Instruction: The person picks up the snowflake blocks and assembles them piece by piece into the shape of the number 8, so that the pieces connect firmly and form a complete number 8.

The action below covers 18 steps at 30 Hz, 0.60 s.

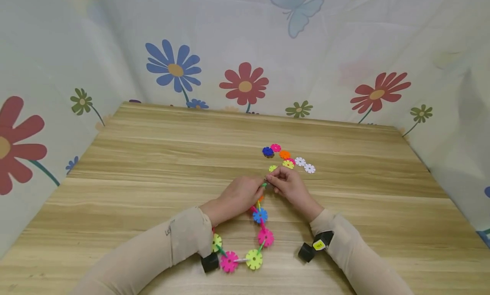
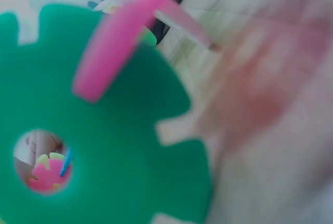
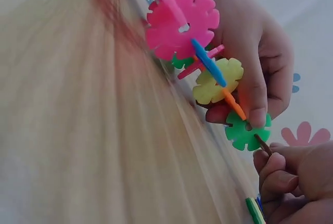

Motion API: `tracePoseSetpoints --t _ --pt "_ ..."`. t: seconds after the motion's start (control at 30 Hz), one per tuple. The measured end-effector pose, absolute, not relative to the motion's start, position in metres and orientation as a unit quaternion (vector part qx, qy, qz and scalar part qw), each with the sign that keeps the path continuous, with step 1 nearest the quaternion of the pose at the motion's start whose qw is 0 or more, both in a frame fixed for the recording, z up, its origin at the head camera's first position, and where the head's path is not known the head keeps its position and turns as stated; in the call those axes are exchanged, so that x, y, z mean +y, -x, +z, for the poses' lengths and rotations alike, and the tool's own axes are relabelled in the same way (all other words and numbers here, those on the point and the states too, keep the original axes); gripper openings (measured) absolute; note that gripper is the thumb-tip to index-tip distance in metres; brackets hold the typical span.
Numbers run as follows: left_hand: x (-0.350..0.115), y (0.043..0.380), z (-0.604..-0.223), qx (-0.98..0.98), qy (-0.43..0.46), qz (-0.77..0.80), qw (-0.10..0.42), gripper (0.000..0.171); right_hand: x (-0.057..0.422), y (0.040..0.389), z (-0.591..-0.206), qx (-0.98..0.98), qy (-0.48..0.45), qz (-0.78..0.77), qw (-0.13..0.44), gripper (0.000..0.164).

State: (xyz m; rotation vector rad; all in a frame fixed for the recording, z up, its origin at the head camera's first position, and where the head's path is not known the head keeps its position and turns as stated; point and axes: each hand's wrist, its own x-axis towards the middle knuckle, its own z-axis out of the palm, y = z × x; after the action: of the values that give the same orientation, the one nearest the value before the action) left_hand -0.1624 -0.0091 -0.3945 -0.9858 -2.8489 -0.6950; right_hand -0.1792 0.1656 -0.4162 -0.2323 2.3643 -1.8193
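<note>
The left hand [image 1: 239, 196] pinches the green disc [image 3: 240, 136] ending a chain of notched discs [image 1: 254, 259], which curves across the worktop [image 1: 172, 150] toward the person; the right hand [image 1: 294, 188] has its fingers closed on a brown disc [image 3: 265, 147]. The step in hand seems to be joining these two; next probably calls for pressing notch into notch. Whether they already interlock is unclear. The left sleeve [image 1: 189, 235] hides part of the chain; the left wrist view is partly blurred.

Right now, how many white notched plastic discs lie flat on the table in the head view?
2: the left white disc and right white disc, side by side beyond the person's bare right hand, which may hide others.
</note>
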Motion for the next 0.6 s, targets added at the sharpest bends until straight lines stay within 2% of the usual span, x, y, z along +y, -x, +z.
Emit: tracePoseSetpoints --t 0.3,0.4,0.6 --pt "-0.024 0.184 -0.385 -0.907 0.298 -0.264 -0.139 0.029 0.169 0.183 -0.414 0.776 0.107 -0.615 0.089 0.027" --pt "-0.034 0.192 -0.379 -0.886 0.299 -0.294 -0.196 0.026 0.169 0.185 -0.415 0.768 0.111 -0.624 0.090 0.027" --pt "-0.048 0.197 -0.367 -0.873 0.303 -0.284 -0.254 0.031 0.170 0.189 -0.415 0.778 0.113 -0.613 0.077 0.023"
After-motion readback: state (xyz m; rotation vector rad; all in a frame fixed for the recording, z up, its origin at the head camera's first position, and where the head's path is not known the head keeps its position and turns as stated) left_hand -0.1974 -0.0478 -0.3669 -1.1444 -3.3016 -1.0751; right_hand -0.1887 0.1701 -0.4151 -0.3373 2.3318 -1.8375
